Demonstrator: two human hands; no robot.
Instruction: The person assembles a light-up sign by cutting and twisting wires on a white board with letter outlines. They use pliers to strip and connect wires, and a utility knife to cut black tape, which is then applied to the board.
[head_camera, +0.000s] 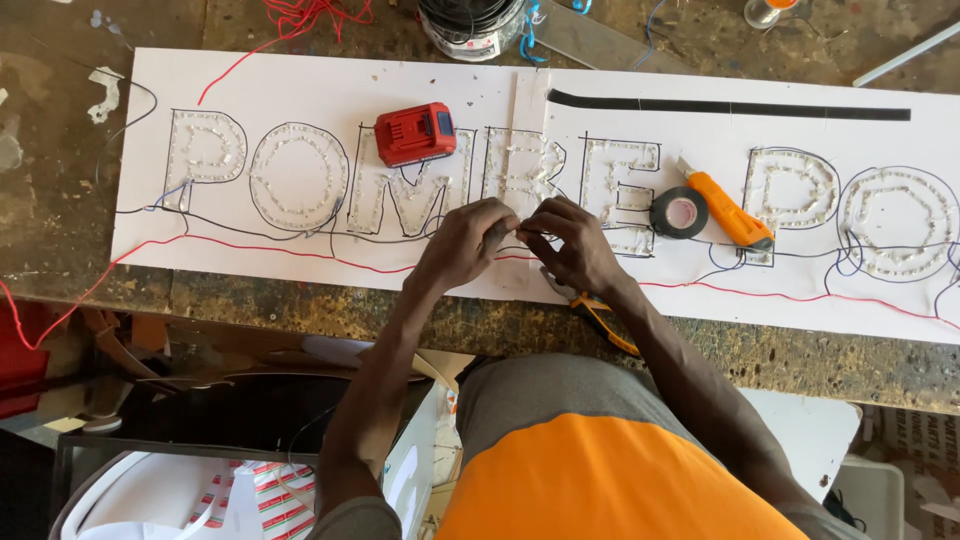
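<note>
Orange-and-grey shirt front, two bare forearms reaching to a scarred, stained worktop (300, 300).

White sign board (300, 85) lies flat along the worktop, outlined letters filled with small clear lamps, red wire (330, 258) and dark leads trailing along its lower edge. Left hand (462, 240) and right hand (578, 243) meet at the board's near edge, fingertips pinched together on a thin wire (519, 231). On the board: red battery pack (416, 134), black tape roll (679, 212), orange utility knife (727, 210). Orange-handled pliers (603, 318) beneath the right wrist.

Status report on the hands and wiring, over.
Left hand and right hand pinching a thin wire together over the white sign board. Orange-handled pliers under right wrist.
</note>
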